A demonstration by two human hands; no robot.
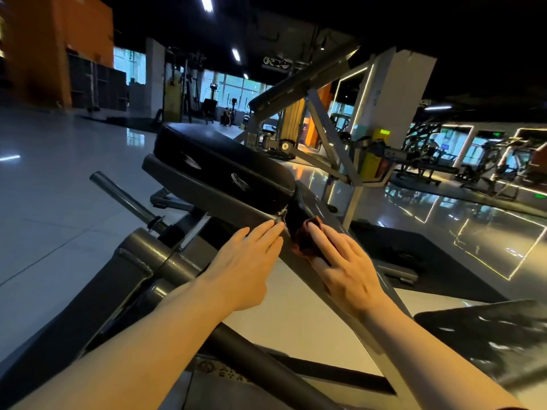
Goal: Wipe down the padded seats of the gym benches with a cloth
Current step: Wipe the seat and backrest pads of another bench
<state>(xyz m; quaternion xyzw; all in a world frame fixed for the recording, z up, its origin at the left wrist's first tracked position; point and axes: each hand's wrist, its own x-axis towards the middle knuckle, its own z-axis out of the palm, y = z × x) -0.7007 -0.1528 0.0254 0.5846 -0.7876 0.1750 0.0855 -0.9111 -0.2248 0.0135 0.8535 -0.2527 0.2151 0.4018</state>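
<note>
Two bare forearms reach forward. Left hand [245, 261] lies flat, fingers straight, fingertips touching the bench frame [207, 190] beneath the black padded seat [219, 155]. Right hand [344, 261] presses a dark reddish cloth [305, 241] against the pad's near corner, fingers extended over it.

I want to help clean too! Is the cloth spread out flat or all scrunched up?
Scrunched up. The cloth is a bunched dark-red wad under the right hand, pressed against the bench.
</note>
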